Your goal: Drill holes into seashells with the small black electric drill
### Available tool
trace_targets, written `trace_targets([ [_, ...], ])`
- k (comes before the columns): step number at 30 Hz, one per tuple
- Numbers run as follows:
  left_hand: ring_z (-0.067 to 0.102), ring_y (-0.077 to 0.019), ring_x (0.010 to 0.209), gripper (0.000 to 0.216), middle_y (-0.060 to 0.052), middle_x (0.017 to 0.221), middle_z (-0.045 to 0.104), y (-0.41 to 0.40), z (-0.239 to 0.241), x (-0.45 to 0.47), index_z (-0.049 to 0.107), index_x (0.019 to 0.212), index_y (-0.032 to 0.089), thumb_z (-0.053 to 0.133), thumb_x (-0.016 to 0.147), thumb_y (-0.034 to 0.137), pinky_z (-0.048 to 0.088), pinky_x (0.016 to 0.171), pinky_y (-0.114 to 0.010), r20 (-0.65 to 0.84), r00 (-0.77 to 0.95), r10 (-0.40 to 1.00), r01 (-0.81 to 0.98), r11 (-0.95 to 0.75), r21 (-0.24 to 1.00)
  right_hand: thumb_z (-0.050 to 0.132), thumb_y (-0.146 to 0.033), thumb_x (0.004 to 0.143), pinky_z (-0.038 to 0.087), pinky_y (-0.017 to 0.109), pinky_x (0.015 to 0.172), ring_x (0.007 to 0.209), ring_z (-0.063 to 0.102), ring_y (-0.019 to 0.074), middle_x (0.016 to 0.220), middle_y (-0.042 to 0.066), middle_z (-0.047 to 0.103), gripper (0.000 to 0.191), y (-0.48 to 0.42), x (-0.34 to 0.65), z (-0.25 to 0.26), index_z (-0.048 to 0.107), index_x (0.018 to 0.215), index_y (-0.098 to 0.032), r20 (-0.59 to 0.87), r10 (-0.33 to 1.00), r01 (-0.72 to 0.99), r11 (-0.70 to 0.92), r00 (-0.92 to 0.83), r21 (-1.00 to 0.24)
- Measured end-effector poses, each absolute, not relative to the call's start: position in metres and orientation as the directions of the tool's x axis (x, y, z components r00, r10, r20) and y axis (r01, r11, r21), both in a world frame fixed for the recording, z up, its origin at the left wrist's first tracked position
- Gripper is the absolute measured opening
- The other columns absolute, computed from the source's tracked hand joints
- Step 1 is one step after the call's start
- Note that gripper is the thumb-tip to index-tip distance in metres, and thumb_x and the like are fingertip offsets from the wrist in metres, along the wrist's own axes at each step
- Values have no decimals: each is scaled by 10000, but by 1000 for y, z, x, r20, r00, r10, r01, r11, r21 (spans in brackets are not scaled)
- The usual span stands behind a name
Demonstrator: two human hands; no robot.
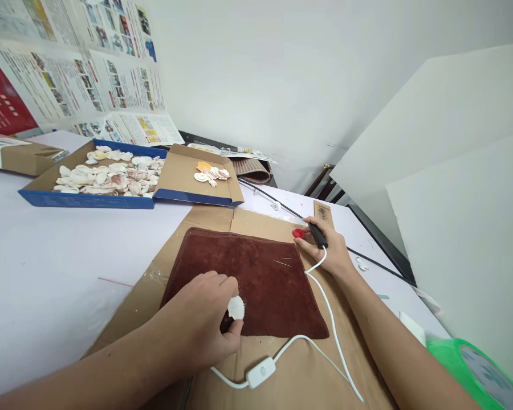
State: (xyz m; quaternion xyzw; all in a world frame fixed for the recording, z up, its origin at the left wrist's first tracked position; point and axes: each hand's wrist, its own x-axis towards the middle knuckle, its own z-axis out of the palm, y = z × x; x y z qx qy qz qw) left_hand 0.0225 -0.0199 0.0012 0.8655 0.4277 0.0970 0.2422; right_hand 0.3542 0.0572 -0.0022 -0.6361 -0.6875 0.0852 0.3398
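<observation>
My left hand (209, 316) is closed over the brown cloth (265, 285), thumb and fingers pinching a small white seashell (236, 308). A few tiny dark marks show on the shell's face. Beyond the cloth's far right corner, my right hand (331, 247) grips a black-handled corded tool (318, 235). Near its thumb and fingertips is a small red round piece (298, 233); whether it belongs to the tool I cannot tell. A white cord (331, 319) runs from the handle to an inline switch (260, 372) by the cloth's near edge. Thin needle-like pieces lie on the cloth.
Brown cardboard (256, 219) lies under the cloth. Many seashells fill a blue-edged box (89, 199) at the left, and several more rest on its open lid (175, 173). Green tape (457, 353) sits at the right. Taped newsprint (123, 85) covers the wall.
</observation>
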Motion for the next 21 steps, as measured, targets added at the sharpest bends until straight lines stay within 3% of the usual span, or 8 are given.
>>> trace_targets([
  [10, 598, -252, 854, 196, -27, 848, 598, -20, 3, 22, 458, 780, 230, 634, 820, 154, 454, 753, -380, -43, 609, 792, 690, -502, 522, 751, -373, 852, 585, 509, 880, 951, 776, 345, 1055, 104, 820, 412, 49, 339, 0, 696, 1234, -228, 377, 926, 785, 252, -25, -566],
  [21, 608, -245, 845, 142, -24, 843, 617, -19, 0, 22, 536, 812, 219, 631, 818, 113, 469, 751, -381, -9, 590, 808, 680, -490, 545, 777, -295, 876, 607, 476, 967, 1073, 778, 297, 1221, 86, 801, 441, 23, 301, 11, 717, 1312, -272, 283, 908, 639, 419, -310, -645],
])
